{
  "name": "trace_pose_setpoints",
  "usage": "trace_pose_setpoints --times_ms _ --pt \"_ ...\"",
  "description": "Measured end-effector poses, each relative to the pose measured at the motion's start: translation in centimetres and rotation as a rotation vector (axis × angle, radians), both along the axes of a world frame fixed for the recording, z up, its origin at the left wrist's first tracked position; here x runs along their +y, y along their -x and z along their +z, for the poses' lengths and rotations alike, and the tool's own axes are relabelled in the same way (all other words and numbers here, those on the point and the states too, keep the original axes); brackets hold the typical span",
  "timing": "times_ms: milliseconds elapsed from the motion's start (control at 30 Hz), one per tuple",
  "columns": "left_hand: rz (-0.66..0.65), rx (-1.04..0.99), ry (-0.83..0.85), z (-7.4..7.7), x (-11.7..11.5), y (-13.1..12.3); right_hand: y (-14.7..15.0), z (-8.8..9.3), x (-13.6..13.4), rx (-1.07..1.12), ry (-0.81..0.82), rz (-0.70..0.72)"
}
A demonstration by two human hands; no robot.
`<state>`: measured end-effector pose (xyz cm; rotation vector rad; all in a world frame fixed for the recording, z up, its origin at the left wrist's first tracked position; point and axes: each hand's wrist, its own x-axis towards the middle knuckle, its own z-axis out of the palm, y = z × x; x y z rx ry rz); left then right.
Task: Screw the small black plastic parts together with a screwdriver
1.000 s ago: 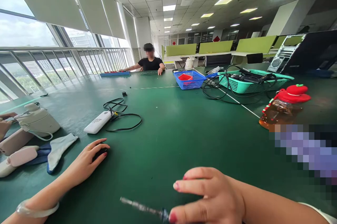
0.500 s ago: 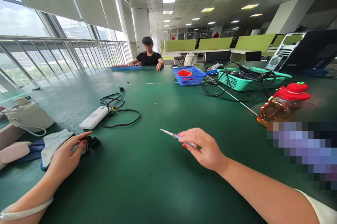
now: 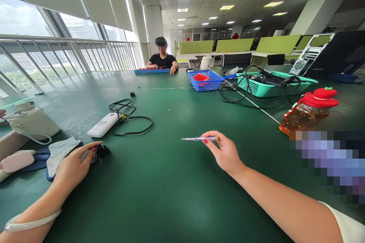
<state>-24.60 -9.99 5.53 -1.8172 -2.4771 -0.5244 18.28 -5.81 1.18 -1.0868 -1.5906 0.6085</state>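
Note:
My right hand (image 3: 225,151) pinches a small screwdriver (image 3: 199,138) by its clear purplish handle, above the green table (image 3: 159,197). Its thin metal shaft points left and lies nearly level. My left hand (image 3: 72,165) is at the left on a small black object (image 3: 103,152), with the index finger stretched along its top and the thumb at its near side. The hand hides part of that object, and its kind cannot be made out. Behind the left hand lies a light grey and blue cloth (image 3: 61,155).
A white power bank (image 3: 104,125) with a black cable (image 3: 139,133) lies ahead. A cream bottle (image 3: 37,123) is at left, a red-lidded jar (image 3: 306,115) at right. Beyond are a blue basket (image 3: 207,85), a green basket (image 3: 256,89) with cables, and a seated person (image 3: 163,60).
My right hand has turned and moved slightly right, bringing the screwdriver from a slant to nearly level. My left hand stays at the black object. Across the table, the blue tray has shifted right.

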Motion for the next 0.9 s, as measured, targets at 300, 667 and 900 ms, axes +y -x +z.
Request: trace_pose_setpoints --times_ms 300,667,900 --pt "-0.043 0.101 0.019 -0.2 0.6 0.0 -0.1 -0.1 0.0 -0.013 -0.005 0.023" --pt "-0.151 0.300 -0.060 -1.3 0.7 0.9 0.0 0.1 -0.1 -0.036 -0.038 0.035" --pt "-0.242 0.195 -0.075 -2.6 1.2 2.0 -0.1 0.1 -0.2 -0.058 -0.061 0.040"
